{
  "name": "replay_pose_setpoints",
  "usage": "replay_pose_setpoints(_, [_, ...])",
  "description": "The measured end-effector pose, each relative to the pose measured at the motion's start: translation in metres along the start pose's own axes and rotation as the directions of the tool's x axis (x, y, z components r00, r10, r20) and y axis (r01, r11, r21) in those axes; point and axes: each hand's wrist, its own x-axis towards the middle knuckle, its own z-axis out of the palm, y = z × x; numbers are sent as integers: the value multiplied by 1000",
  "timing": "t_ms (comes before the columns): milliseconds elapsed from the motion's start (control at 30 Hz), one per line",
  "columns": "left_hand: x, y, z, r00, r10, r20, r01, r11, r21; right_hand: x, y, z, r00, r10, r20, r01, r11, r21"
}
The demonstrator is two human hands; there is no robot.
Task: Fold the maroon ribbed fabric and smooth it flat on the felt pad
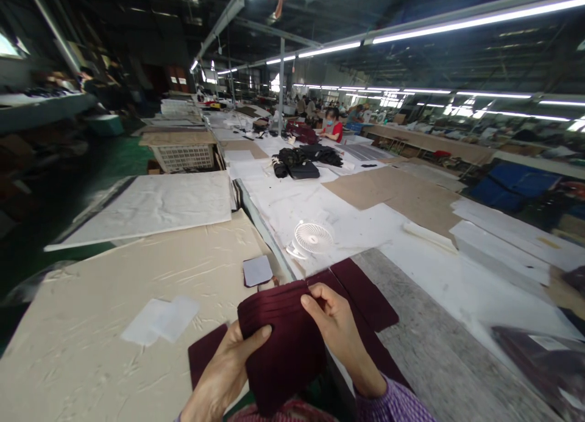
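A maroon fabric piece [286, 349] with several pleat-like lines along its top edge hangs between my two hands, close to my body. My left hand [231, 361] grips its left side, thumb lying on the front face. At the top right corner my right hand [336, 327] pinches the edge between thumb and fingers. More maroon fabric pieces [365, 294] lie on the table to the right, partly behind my right arm. Another maroon piece [205, 349] rests at the left, partly hidden by my left hand.
Beyond my hands stand a small white fan [313, 237] and a dark pile of clothing [301, 160]. Pale sheets [159, 318] and a small white card [257, 270] lie on the beige cloth [114, 282] at left. A person in red [337, 131] works farther back.
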Motion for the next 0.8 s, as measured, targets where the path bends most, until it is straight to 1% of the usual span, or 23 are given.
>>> replay_pose_setpoints(67, [0, 0, -2, 1000, -15, -9, 15, 1000, -13, -1, 0, 0, 1000, -10, -3, 10, 1000, 28])
replay_pose_setpoints(167, [-1, 2, -4, 999, -39, -37, 38, 999, -23, -2, -3, -3, 995, -83, 49, 80, 995, 63])
replay_pose_setpoints(233, [-2, 4, -4, 999, -37, -23, 37, 999, -20, -2, -8, -7, 985, -128, 113, 127, 992, 20])
replay_pose_setpoints(300, [-3, 6, -4, 1000, -30, -4, 30, 1000, -11, -1, -14, -11, 977, -133, 169, 139, 990, -26])
replay_pose_setpoints(367, [-4, 7, -4, 1000, -22, -1, 22, 1000, 3, 1, -17, -14, 974, -103, 200, 109, 994, -17])
replay_pose_setpoints(433, [-4, 7, -4, 1000, -17, -11, 17, 1000, 12, 2, -17, -14, 976, -57, 208, 51, 998, 37])
replay_pose_setpoints(500, [-4, 8, -6, 1000, -9, -22, 10, 1000, 8, 1, -15, -14, 972, 12, 234, -38, 994, 106])
replay_pose_setpoints(567, [-4, 9, -8, 999, -6, -36, 6, 1000, -1, -1, -13, -13, 958, 88, 272, -136, 977, 165])
replay_pose_setpoints(633, [-3, 10, -10, 999, -2, -52, 2, 1000, -10, -3, -10, -12, 946, 140, 293, -206, 957, 207])
replay_pose_setpoints(700, [-2, 10, -12, 998, 3, -68, -5, 1000, -20, -6, -9, -11, 943, 160, 291, -230, 946, 229])
replay_pose_setpoints(800, [-1, 11, -12, 994, 21, -107, -24, 999, -33, -8, -8, -8, 944, 161, 288, -231, 946, 226])
